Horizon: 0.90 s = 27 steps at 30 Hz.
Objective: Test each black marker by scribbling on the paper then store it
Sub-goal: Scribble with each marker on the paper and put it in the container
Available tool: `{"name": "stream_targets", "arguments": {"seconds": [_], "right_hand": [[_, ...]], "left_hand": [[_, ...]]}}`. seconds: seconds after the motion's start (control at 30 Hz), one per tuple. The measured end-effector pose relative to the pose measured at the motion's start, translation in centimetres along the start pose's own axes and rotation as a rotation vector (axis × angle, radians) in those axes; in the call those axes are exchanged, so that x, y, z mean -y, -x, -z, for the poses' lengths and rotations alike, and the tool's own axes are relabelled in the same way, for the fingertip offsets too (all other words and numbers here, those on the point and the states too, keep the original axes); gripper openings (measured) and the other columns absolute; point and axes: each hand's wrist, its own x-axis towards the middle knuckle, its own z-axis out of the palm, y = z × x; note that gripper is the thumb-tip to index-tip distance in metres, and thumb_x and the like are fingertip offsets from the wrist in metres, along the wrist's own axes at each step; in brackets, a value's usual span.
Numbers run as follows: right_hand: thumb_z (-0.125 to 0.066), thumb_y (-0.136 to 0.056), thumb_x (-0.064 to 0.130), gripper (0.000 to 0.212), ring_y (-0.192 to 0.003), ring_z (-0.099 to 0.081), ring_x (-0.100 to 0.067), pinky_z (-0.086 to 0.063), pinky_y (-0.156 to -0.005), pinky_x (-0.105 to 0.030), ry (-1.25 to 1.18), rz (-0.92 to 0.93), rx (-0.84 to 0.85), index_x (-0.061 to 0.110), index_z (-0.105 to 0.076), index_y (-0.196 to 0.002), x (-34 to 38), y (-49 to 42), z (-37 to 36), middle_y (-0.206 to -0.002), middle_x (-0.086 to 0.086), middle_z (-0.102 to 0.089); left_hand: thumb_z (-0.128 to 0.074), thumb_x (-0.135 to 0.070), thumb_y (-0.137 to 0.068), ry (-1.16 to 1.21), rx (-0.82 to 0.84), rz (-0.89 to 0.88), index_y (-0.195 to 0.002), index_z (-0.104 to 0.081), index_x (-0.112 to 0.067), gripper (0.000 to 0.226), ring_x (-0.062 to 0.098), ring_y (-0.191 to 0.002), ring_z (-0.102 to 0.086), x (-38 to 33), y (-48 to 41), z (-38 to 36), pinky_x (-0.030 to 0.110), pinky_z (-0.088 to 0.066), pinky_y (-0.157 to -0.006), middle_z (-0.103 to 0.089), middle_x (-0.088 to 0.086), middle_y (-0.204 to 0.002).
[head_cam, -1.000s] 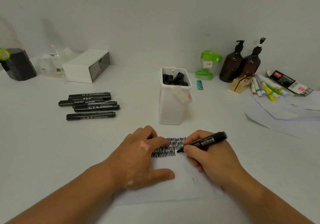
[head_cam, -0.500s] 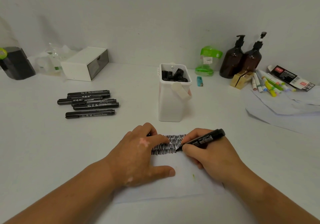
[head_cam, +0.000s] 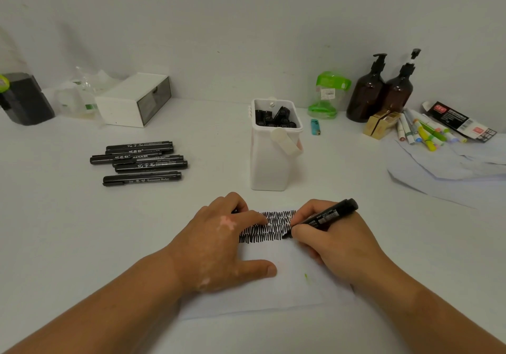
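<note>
A white paper (head_cam: pixel 273 290) lies on the table in front of me, with rows of black scribbles (head_cam: pixel 276 226) across its top. My right hand (head_cam: pixel 331 238) grips an uncapped black marker (head_cam: pixel 325 216), whose tip touches the paper at the right end of the lower scribble row. My left hand (head_cam: pixel 219 244) rests on the paper's left part, thumb stretched out. Its fingers curl over a small black piece, apparently the marker cap (head_cam: pixel 235 211). Several capped black markers (head_cam: pixel 142 161) lie at the left. A white holder (head_cam: pixel 273 156) behind the paper contains several black markers.
A white drawer box (head_cam: pixel 134 100) and a dark container (head_cam: pixel 24 98) stand at the back left. At the back right are a green dispenser (head_cam: pixel 327 96), two brown pump bottles (head_cam: pixel 383 90), a lighter (head_cam: pixel 315 126), coloured pens (head_cam: pixel 421 131) and loose sheets (head_cam: pixel 449 167).
The marker tip has shifted slightly down and left along the scribbles. My left hand has stayed on the paper.
</note>
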Motion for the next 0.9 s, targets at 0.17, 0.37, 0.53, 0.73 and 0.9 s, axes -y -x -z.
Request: {"name": "stream_targets", "arguments": {"seconds": [0.17,0.37,0.53,0.73,0.9], "right_hand": [[-0.072,-0.075,0.030,0.006,-0.047,-0.056,-0.009,-0.046,-0.050,-0.026,0.025,0.007,-0.044,0.032,-0.072,-0.081,-0.17,-0.12,0.01,-0.053,0.010,-0.064],[-0.070,-0.072,0.029,0.007,-0.051,-0.055,-0.005,-0.042,-0.052,-0.022,0.043,0.004,-0.022,0.031,-0.071,-0.079,0.05,0.00,0.10,-0.056,0.012,-0.065],[-0.072,-0.077,0.029,0.004,-0.049,-0.053,-0.002,-0.037,-0.047,-0.014,0.063,-0.002,-0.065,0.032,-0.069,-0.079,0.00,-0.06,0.05,-0.055,0.015,-0.063],[-0.062,-0.061,0.038,0.018,-0.046,-0.049,-0.003,-0.035,-0.044,-0.014,0.042,-0.005,-0.010,0.029,-0.070,-0.075,0.34,-0.09,0.18,-0.054,0.012,-0.063],[-0.066,-0.066,0.024,0.010,-0.044,-0.047,-0.013,-0.033,-0.039,-0.021,-0.317,-0.028,-0.104,0.020,-0.069,-0.075,-0.05,-0.19,0.84,-0.052,0.000,-0.058]], "left_hand": [[-0.059,-0.084,-0.066,0.010,-0.001,0.002,-0.135,-0.047,-0.046,0.080,0.004,-0.105,-0.043,0.03,-0.02,-0.01,0.025,-0.040,-0.097,-0.038,-0.019,-0.112],[-0.058,-0.085,-0.066,0.011,0.006,0.003,-0.135,-0.047,-0.047,0.080,0.004,-0.106,-0.043,0.03,-0.01,0.04,0.025,-0.040,-0.097,-0.038,-0.020,-0.113],[-0.057,-0.086,-0.065,0.024,0.011,0.001,-0.135,-0.047,-0.047,0.080,0.003,-0.106,-0.043,0.03,0.01,0.07,0.025,-0.041,-0.097,-0.039,-0.020,-0.112],[-0.056,-0.087,-0.065,0.007,0.012,0.011,-0.135,-0.046,-0.047,0.081,0.002,-0.106,-0.043,0.10,-0.04,-0.06,0.023,-0.040,-0.097,-0.038,-0.021,-0.113],[-0.060,-0.076,-0.073,0.074,-0.026,0.015,-0.140,-0.035,-0.046,0.078,0.000,-0.110,-0.043,0.08,-0.04,0.47,0.022,-0.038,-0.098,-0.042,-0.021,-0.117]]}}
